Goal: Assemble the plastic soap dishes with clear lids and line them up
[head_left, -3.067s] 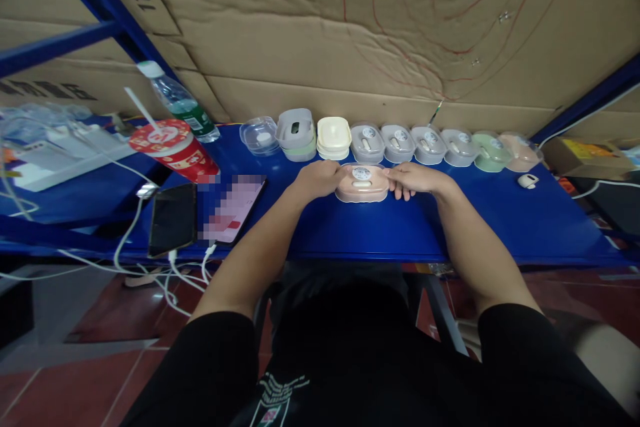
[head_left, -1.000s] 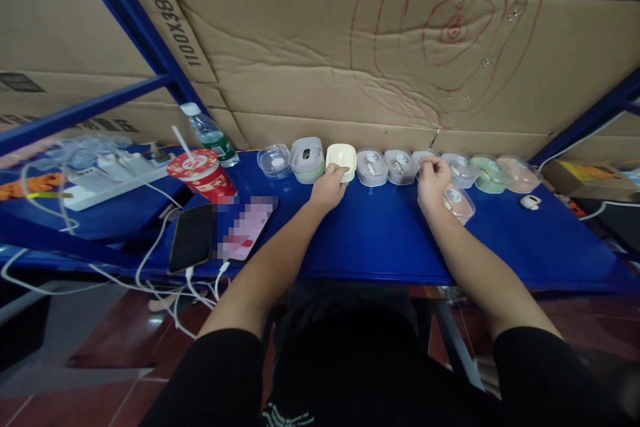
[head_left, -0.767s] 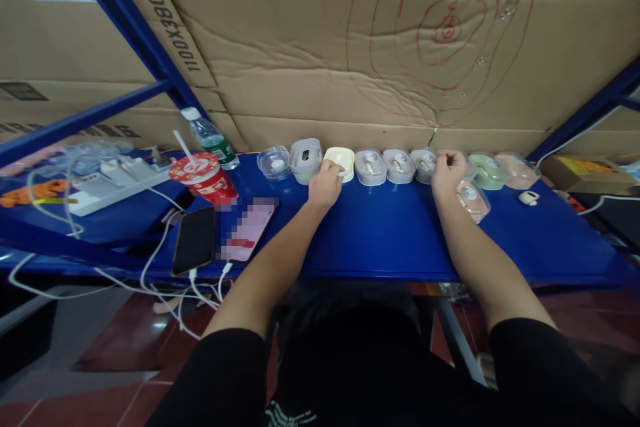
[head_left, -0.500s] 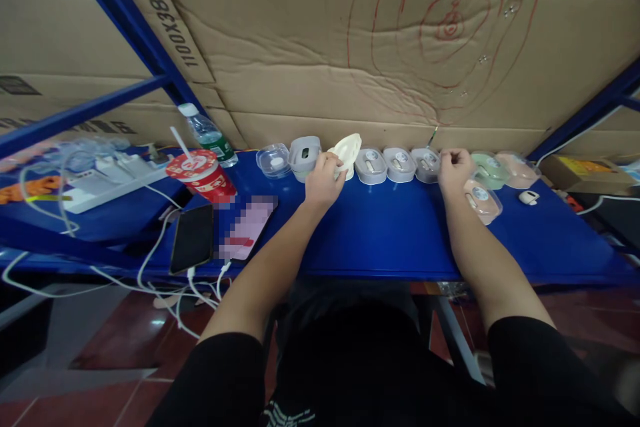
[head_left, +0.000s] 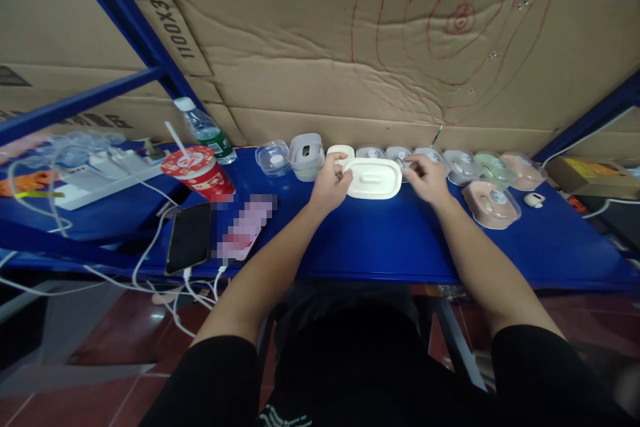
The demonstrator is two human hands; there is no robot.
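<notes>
A cream, oval plastic lid [head_left: 374,180] with a raised bar along its middle is held flat above the blue table. My left hand [head_left: 330,181] grips its left end between thumb and fingers. At its right end, the bent fingers and thumb of my right hand [head_left: 426,177] meet the rim. Behind my left hand stands another cream piece [head_left: 341,151], partly covered. Grey lidded containers [head_left: 461,167] line up behind the lid and my right hand, several in a row. A stack of grey plastic parts [head_left: 306,155] sits to the left, beside clear covers [head_left: 273,159].
Green [head_left: 494,169] and pink containers [head_left: 523,170] end the row; a peach one [head_left: 491,204] sits in front, near a small white piece [head_left: 534,200]. At left are a red cup [head_left: 200,173], a water bottle [head_left: 207,133], two phones [head_left: 189,237] and cables. Cardboard [head_left: 280,47] backs the table.
The cream lid has turned from tilted to flat and moved slightly right and nearer with my left hand. My right hand has come left from the container row to the lid's right end.
</notes>
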